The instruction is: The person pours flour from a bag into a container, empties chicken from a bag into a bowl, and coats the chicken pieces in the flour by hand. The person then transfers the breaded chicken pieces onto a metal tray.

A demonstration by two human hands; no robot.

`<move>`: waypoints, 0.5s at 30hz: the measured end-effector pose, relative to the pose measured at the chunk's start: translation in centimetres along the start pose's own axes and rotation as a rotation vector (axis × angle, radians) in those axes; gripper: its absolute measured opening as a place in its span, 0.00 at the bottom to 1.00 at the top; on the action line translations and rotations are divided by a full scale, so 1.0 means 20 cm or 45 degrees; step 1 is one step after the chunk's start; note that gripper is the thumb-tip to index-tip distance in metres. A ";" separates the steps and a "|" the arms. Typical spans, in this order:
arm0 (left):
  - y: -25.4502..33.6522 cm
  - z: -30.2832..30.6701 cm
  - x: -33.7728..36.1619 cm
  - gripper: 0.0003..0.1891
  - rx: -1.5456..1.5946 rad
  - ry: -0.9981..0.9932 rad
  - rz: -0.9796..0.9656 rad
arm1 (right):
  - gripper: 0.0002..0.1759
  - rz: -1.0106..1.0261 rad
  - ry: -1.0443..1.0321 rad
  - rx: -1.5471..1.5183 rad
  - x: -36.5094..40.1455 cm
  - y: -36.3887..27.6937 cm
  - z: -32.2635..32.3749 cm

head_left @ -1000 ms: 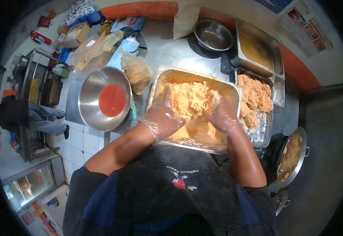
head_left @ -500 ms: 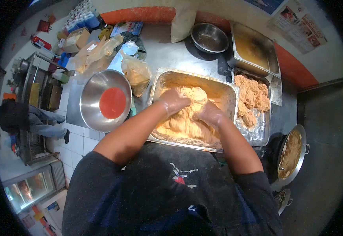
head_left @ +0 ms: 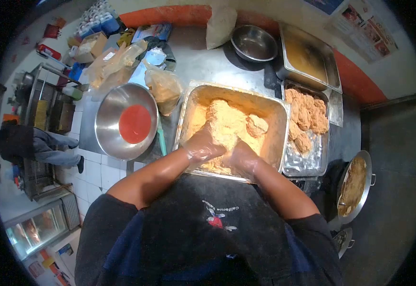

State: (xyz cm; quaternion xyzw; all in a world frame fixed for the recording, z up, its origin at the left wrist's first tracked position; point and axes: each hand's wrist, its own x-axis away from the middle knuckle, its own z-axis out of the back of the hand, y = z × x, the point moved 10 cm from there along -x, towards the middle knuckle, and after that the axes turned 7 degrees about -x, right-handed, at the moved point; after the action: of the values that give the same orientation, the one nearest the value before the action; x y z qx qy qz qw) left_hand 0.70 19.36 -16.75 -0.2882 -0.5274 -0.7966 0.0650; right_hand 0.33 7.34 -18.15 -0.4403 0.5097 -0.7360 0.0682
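Note:
A deep metal pan [head_left: 286,114] holds orange-yellow flour [head_left: 227,119] and coated pieces, one coated lump [head_left: 256,126] lying at its right. My left hand [head_left: 203,145], in a clear plastic glove, is in the flour at the pan's near left part; its fingertips are sunk or hidden. Close beside it, my right hand [head_left: 241,158], also gloved, is in the flour near the front wall, its fingers smeared and partly covered. What either hand holds cannot be made out. On the right stands a tray [head_left: 308,167] with coated pieces [head_left: 306,112].
A steel bowl with red liquid [head_left: 135,124] and a plastic bag [head_left: 163,88] stand left. Behind are a dark bowl [head_left: 254,44] and a pan of yellowish liquid [head_left: 308,57]. A pan of oil [head_left: 353,187] is at right. Another person [head_left: 41,145] stands far left.
Both hands have moved down toward the pan's near wall. The heaped flour and a separate coated lump at the right now show where the hands were.

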 end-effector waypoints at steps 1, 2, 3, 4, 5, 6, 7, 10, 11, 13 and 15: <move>0.06 0.03 0.00 0.57 0.269 0.016 -0.212 | 0.49 0.160 0.064 0.040 0.04 -0.07 0.03; 0.04 0.06 0.00 0.57 0.270 0.020 -0.206 | 0.49 0.159 0.057 0.038 0.06 -0.08 0.04; 0.12 0.10 0.03 0.57 0.365 -0.049 -0.217 | 0.54 0.282 0.181 0.127 0.13 -0.18 0.10; 0.16 0.12 0.05 0.58 0.458 -0.122 -0.227 | 0.60 0.403 0.309 0.213 0.21 -0.30 0.15; 0.17 0.14 0.03 0.57 0.395 -0.116 -0.334 | 0.58 0.495 0.413 0.432 0.28 -0.46 0.22; 0.18 0.14 0.00 0.57 0.398 -0.113 -0.332 | 0.58 0.494 0.409 0.433 0.24 -0.51 0.27; 0.15 0.21 -0.05 0.56 -0.179 0.151 -0.166 | 0.61 -0.010 0.357 0.716 0.14 -0.38 0.34; 0.10 0.28 -0.20 0.56 -0.821 0.278 0.083 | 0.64 -0.568 0.225 1.049 -0.03 -0.19 0.46; 0.08 0.26 -0.25 0.57 -0.811 0.197 0.102 | 0.65 -0.620 0.137 1.126 -0.08 -0.13 0.45; 0.05 0.24 -0.34 0.58 -0.749 0.178 0.102 | 0.63 -0.498 0.264 1.137 -0.16 -0.17 0.43; 0.00 0.20 -0.37 0.53 -0.659 0.164 0.080 | 0.59 -0.326 0.373 1.192 -0.15 -0.29 0.38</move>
State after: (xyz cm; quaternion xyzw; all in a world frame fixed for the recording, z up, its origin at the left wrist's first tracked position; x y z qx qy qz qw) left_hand 8.41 21.47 -19.61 -0.2603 -0.2916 -0.9192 0.0473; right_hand 9.61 6.61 -14.51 -0.3135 0.0711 -0.9421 0.0952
